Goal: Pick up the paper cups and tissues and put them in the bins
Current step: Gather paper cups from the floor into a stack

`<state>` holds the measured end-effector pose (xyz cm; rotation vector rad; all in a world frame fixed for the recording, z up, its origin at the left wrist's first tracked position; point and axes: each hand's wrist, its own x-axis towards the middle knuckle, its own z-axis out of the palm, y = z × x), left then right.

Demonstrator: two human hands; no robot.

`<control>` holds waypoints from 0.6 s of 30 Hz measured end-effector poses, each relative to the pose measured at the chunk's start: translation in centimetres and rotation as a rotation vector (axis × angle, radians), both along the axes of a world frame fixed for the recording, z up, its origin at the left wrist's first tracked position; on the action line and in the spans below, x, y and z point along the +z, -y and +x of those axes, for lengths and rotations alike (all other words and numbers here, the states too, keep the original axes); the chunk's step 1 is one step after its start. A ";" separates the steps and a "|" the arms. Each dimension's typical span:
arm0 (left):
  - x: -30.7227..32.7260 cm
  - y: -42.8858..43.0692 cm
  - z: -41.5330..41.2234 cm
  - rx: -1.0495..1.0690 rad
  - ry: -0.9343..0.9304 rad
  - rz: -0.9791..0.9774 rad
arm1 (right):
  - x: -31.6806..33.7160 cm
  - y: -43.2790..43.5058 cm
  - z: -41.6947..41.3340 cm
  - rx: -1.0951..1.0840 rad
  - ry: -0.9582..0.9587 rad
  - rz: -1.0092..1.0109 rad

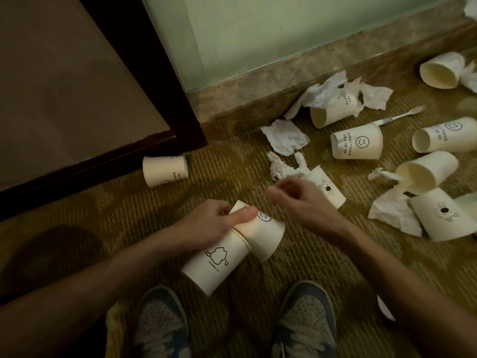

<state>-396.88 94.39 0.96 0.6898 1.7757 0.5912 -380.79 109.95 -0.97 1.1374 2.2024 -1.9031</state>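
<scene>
Evidently mid-gathering: cups being nested, no bin in view.
Carpet (322, 259) lies open toward the shoes (160, 324), hemmed behind by door frame (144, 81) and skirting (284, 81); loose cups (357, 146) and tissues (284, 136) crowd the right. Left grip (209, 223) clasps the nested stack (224, 257); right grip (296, 195) (blurred, curled; what it holds, I cannot tell) hovers by the dog-face cup (327, 187), likely next.

The single head view looks steeply down, close above the carpet (232, 161).

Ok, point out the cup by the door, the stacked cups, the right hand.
Cup by the door (165, 170), head view, on its wall.
Stacked cups (219, 272), head view, on the nearer cup.
Right hand (300, 200), head view, on its back.
</scene>
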 end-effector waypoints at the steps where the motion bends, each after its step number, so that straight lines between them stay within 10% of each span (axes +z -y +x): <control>1: 0.1 0.0 0.0 0.015 -0.010 0.006 | -0.2 -0.9 0.3 -0.112 0.036 0.244; 5: 0.2 -0.4 -0.5 0.029 -0.060 0.018 | -1.3 -3.9 1.7 -0.152 0.306 0.805; 18: 0.2 0.6 -1.3 -0.030 -0.142 -0.039 | -3.3 -2.7 5.5 -0.109 0.305 0.297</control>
